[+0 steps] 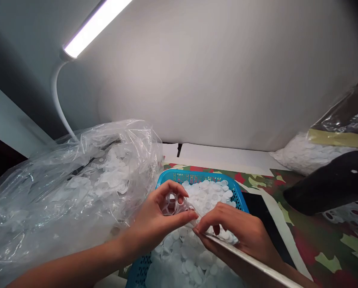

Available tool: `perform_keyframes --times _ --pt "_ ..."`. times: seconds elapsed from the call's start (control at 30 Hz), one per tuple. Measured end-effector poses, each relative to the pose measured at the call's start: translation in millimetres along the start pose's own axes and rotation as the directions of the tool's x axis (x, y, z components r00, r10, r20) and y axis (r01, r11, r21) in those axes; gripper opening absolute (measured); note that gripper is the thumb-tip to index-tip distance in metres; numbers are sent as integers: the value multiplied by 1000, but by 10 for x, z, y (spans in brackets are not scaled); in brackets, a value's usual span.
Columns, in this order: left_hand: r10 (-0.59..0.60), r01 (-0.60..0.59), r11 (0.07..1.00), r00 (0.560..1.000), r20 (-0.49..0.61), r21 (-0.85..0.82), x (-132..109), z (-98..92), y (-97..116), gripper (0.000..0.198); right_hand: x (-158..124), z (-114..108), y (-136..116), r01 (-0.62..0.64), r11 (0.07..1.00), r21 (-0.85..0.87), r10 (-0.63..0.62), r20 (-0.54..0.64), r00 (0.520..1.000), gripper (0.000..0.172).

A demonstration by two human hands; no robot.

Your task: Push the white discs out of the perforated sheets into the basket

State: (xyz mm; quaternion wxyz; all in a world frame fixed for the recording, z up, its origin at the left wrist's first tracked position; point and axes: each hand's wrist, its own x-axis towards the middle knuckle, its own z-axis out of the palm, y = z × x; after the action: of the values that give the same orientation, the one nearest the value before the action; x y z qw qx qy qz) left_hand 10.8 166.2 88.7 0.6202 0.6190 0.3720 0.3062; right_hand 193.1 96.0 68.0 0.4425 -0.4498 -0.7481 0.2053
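My left hand (164, 212) is curled around a crumpled white strip with round holes (171, 205), its thumb and fingertips near the strip's right end. Close beside it, my right hand (239, 228) pinches a white sheet (241, 256) seen almost edge-on, which runs down to the lower right. The two white pieces seem to meet between my fingertips, but I cannot tell whether they are one sheet. Under both hands stands a blue plastic basket (197, 175), full of small white discs (189, 256).
A large clear plastic bag (131, 140) holding white discs lies at left. A lit lamp (98, 26) leans above it. At right are a dark cylindrical object (325, 184), punched white sheets (353, 216) and a filled bag (301, 154). The table cover (323, 240) is camouflage-patterned.
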Motion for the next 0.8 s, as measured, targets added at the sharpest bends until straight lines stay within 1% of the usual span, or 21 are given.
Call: perform_keyframes --times 0.2,0.33,0.4,0.47,0.57,0.63,0.73,0.8 --pt "23 -23 1000 999 -28 -17 -9 4 -14 30 3 -13 34 55 998 35 -58 82 995 8" --pt "20 -21 1000 999 -34 -18 -15 11 0 30 27 -25 39 -7 1000 24 3 152 988 6" --pt "11 -11 1000 1000 -22 -18 -15 10 10 30 40 -29 22 -38 999 19 34 165 986 6" --pt "-3 3 1000 1000 6 2 -9 3 12 29 46 -29 1 -60 998 15 58 125 990 6" --pt "-32 29 998 998 55 51 7 -14 4 27 40 -21 -23 -112 994 1 112 8 994 6" --pt "-39 34 997 997 69 74 13 -24 2 26 35 -15 -27 -133 991 -14 132 -38 990 7" --pt "-49 41 995 995 90 94 9 -31 10 26 34 -14 -14 -127 992 -7 126 -49 991 7" --pt "-57 47 995 990 127 84 1 -29 17 27 41 -22 -3 -150 989 15 150 -52 987 8"
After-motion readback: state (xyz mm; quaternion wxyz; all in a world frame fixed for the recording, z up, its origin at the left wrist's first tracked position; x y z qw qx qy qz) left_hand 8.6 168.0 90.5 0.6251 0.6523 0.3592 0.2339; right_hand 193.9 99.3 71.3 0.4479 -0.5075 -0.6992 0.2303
